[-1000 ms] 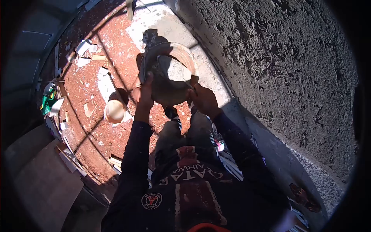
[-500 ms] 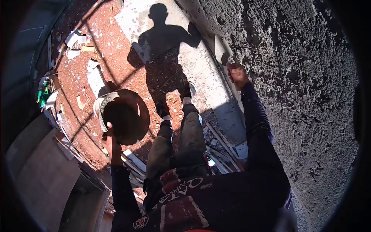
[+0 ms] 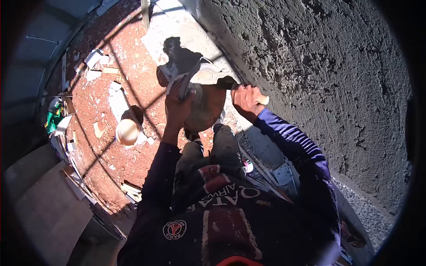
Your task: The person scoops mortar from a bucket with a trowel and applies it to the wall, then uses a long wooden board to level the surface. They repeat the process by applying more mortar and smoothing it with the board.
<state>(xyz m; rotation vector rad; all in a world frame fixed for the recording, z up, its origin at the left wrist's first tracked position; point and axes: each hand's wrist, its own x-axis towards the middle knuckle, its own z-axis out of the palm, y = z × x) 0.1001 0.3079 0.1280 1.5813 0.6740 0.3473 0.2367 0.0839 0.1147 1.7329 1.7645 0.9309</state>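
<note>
In front of my legs, my left hand (image 3: 179, 110) grips the near-left rim of a mortar-smeared bucket (image 3: 206, 106). The bucket is tilted, and its contents are hard to make out. My right hand (image 3: 247, 101) is closed around a trowel, whose pale wooden handle end (image 3: 263, 99) sticks out beside the thumb. The trowel reaches left to the bucket's right rim; its blade is hard to tell from the bucket. Right of my hand rises the rough wall (image 3: 328, 88), coated in grey mortar.
A pale round container (image 3: 127, 132) stands on the reddish dirt (image 3: 133, 57) at left. Broken boards (image 3: 116, 101) and scraps lie around it. A pale concrete strip (image 3: 166, 22) runs along the wall's foot. Loose slats (image 3: 266, 175) lie beside my right leg.
The bucket has moved right and up, from my left side to in front of me. My right hand has come away from the wall to the bucket with the trowel. The pale container is now uncovered.
</note>
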